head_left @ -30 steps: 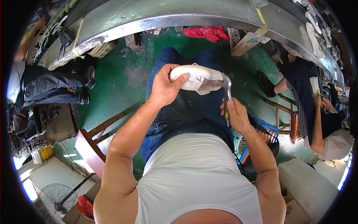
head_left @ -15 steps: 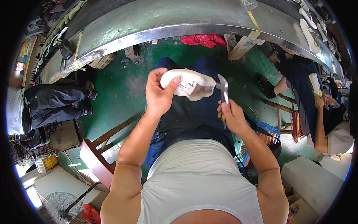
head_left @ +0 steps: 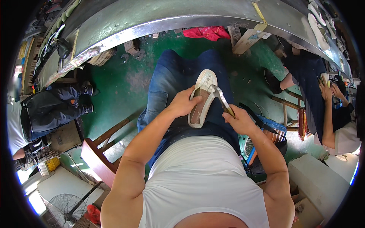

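Observation:
A white shoe upper (head_left: 206, 79) with a brown sole area lies underside up over my lap, its rounded end pointing away from me. My left hand (head_left: 185, 102) is closed on its left side, thumb over the sole. My right hand (head_left: 239, 120) is wrapped round the handle of metal pincers (head_left: 222, 99). Their curved silver head is at the right edge of the shoe upper, near its middle. Whether the jaws grip the edge cannot be made out.
A metal-edged workbench (head_left: 171, 23) curves across the front, with shoe parts (head_left: 318, 32) at its right. Beneath it lies red cloth (head_left: 207, 33). A co-worker's hands (head_left: 329, 90) are at the right; another person's legs (head_left: 59, 108) at the left. A wooden stool (head_left: 99, 157) stands left of me.
The shoe upper has come down nearer my lap and turned from crosswise to lengthwise. My left hand has shifted right and down; the pincers have tilted and moved left against its edge.

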